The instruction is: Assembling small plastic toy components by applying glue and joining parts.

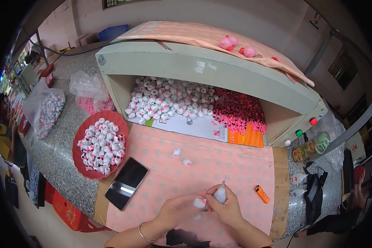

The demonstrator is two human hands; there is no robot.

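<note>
Your left hand [178,208] pinches a small white piece [199,203] between thumb and fingertips, near the front edge of the bench [58,153], approx. centre of the pink dotted cloth [219,157]. Your right hand [227,206] is clenched around a small white glue bottle [220,193], nozzle pointing up and away from you; the bottle sits just beside the white piece, the two hands touching. Ref. items on the cloth: two loose white pieces [177,151] farther back toward the box, an orange lighter [261,194] to the right of your right hand, and a black phone [126,182] lying flat on the cloth's left edge. A red dish [79,162] filled w/ white pieces sits at the bench's left side, next to the phone. At the back of the bench, an open-fronted grey box [202,68] holds a heap of white pieces at left and pink pieces [239,111] at right. Two pink toy figures [237,46] rest on top of the box. A bracelet is on your left wrist.
</note>
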